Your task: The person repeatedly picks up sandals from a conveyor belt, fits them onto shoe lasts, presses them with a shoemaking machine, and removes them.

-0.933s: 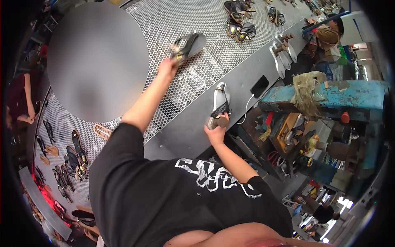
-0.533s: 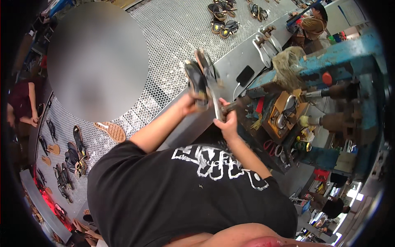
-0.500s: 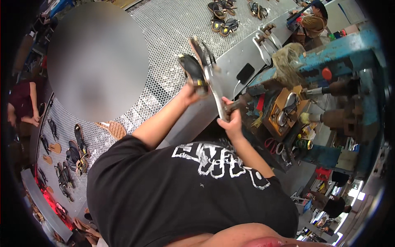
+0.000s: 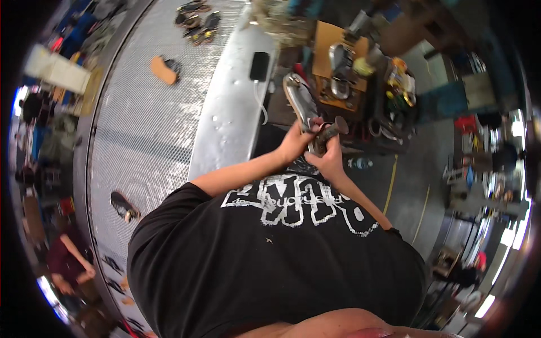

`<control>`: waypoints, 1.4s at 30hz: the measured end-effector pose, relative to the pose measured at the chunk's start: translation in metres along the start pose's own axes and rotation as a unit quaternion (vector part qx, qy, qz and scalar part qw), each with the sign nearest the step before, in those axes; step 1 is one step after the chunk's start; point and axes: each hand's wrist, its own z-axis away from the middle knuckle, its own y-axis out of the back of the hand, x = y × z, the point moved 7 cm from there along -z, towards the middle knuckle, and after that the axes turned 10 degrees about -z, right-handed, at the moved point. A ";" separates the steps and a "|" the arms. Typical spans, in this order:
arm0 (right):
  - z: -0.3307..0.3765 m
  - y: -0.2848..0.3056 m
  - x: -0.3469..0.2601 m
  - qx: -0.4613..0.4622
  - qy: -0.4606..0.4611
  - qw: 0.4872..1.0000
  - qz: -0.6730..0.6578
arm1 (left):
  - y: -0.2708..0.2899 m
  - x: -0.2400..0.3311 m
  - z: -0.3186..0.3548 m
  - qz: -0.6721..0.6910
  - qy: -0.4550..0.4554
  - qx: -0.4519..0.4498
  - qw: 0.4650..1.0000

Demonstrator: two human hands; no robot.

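Your left hand (image 4: 296,142) pinches a sandal (image 4: 302,101) before your chest; your right hand (image 4: 328,160) curls around a handled form (image 4: 333,129). The sandal appears already set along it, though its seating can't be told. Other sandals (image 4: 197,23) lie off it, on the mesh surface (image 4: 152,112).

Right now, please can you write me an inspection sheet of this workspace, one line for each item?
Surface: mesh surface, metal ledge beside it.
Things held: sandal-shaped piece with a round-headed post.
Clutter: dark sandals on the mesh; phone on the ledge.
Hands: left hand and right hand closed on the piece.
Cables: white cable from the phone toward the ledge's edge.
Surroundings: wooden tray beyond the hands, person in dark red at far left.
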 end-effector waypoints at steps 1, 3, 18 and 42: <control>0.004 0.014 -0.005 0.036 0.011 0.999 0.019 | -0.024 0.008 0.003 0.015 -0.035 -0.065 0.997; 0.017 0.042 -0.021 0.115 0.014 0.991 0.066 | -0.043 -0.009 0.011 -0.031 0.248 -0.289 0.924; -0.054 0.105 0.023 0.216 0.068 0.940 0.257 | 0.012 0.000 -0.102 -0.532 -0.237 0.058 0.811; -0.179 0.133 0.080 0.183 -0.035 0.847 0.497 | 0.476 0.008 0.576 -0.218 0.528 0.771 0.282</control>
